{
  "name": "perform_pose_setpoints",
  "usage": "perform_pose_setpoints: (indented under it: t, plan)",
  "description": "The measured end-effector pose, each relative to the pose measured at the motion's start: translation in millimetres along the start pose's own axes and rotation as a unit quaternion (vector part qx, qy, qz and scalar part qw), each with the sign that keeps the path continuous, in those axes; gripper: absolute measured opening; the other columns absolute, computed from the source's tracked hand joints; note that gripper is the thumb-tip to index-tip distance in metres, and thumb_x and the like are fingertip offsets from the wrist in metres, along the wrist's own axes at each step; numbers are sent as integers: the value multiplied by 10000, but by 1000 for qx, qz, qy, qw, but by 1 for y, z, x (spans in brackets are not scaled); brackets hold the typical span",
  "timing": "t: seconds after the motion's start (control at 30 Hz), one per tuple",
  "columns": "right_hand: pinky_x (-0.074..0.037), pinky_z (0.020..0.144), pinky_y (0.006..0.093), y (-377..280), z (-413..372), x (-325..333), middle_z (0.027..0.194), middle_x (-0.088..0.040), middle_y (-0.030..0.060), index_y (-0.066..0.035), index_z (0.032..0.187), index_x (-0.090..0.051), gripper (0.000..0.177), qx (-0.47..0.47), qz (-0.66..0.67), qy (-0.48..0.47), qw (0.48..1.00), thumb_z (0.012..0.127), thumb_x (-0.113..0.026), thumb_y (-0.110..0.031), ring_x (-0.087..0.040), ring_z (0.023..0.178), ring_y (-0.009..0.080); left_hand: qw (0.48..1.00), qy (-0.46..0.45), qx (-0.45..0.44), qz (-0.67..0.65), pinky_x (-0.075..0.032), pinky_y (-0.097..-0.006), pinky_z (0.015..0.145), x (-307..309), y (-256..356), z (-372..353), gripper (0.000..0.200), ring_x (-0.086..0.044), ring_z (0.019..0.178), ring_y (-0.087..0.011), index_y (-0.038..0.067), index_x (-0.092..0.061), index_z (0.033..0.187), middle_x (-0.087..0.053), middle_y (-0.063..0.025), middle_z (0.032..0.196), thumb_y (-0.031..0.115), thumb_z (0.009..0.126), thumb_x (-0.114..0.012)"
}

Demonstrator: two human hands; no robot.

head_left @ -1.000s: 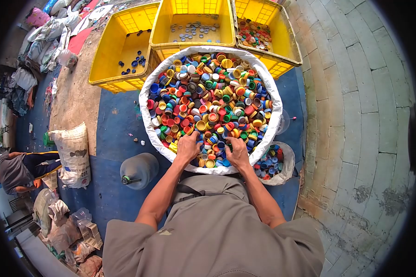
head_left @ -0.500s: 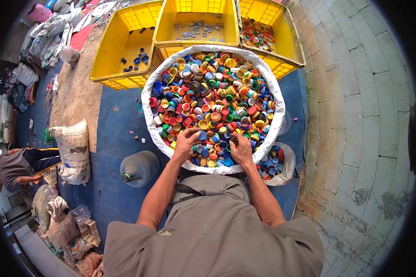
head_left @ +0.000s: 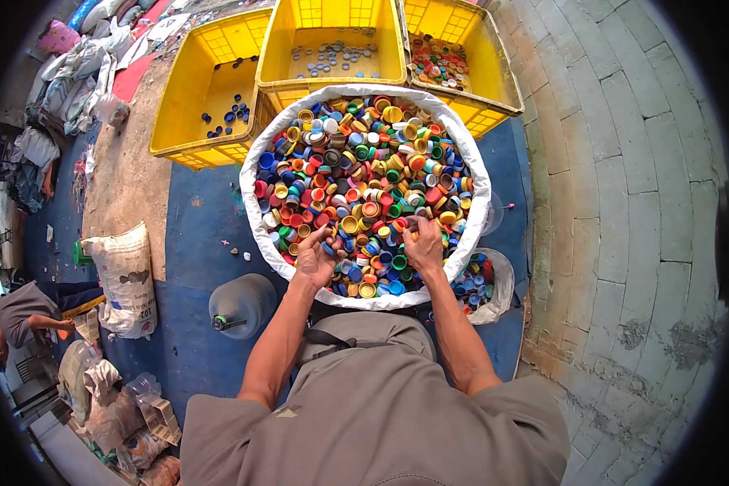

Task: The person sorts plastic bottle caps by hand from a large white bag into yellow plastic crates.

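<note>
A wide round tub with a white cloth-like rim holds a heap of colourful plastic bottle caps. At the heap's near left, my left hand is turned partly palm up, its fingers curled round a blue bottle cap. My right hand is over the near right of the heap, back upward, with fingers bent together among the caps. Whatever its fingertips grip is hidden.
Behind the tub stand three yellow crates with sorted caps inside. A clear jug lies left, a small white sack of caps right. Farther left are a full sack and a person bending.
My left hand has drawn back slightly left and rolled palm up with the blue bottle cap. My right hand has shifted slightly, fingers closing among the caps. The whole view has shifted a little.
</note>
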State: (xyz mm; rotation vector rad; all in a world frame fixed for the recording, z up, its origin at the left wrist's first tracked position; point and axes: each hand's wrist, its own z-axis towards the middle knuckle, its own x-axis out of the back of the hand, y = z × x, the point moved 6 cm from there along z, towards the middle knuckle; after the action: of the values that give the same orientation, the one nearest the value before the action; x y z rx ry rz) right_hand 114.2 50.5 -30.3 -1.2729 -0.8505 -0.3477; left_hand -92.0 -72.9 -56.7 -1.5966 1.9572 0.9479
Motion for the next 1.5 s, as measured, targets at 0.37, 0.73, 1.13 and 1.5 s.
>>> perform_pose_setpoints:
  t: [0.37, 0.73, 1.13, 1.5]
  plan:
    - [-388, 803, 479, -21, 56, -8, 812, -683, 83, -12, 1137, -604, 376, 55, -278, 1, 959, 798, -662, -165, -560, 887, 279, 998, 63, 15, 6, -361, -261, 540, 38, -16, -13, 138, -427, 551, -93, 80, -589, 901, -454, 39, 601, 213, 878, -616]
    - [-350, 857, 475, -7, 66, -27, 907, -667, 166, -3, 1289, -515, 528, -55, -336, -91, 936, 804, -638, -172, -544, 1045, 299, 996, 78, 9, 33, -356, -260, 542, 35, -19, -11, 130, -402, 546, -85, 101, -591, 904, -436, 49, 600, 221, 870, -625]
    - [-344, 813, 448, 1, 53, -6, 863, -676, 74, -77, 1189, -594, 386, -24, -164, 31, 986, 836, -677, -208, -573, 892, 248, 994, 81, 18, 65, -360, -256, 533, 32, -26, -8, 127, -428, 537, -82, 113, -587, 886, -467, 54, 604, 237, 876, -616]
    - [-514, 658, 238, 6, 34, -4, 893, -670, 50, 2, 1243, -549, 361, -208, 477, -25, 854, 928, -617, -159, -642, 768, 115, 931, 108, -148, 316, -366, -214, 476, -2, 11, 25, 169, -427, 536, -34, 78, -575, 926, -508, 48, 700, 158, 849, -703]
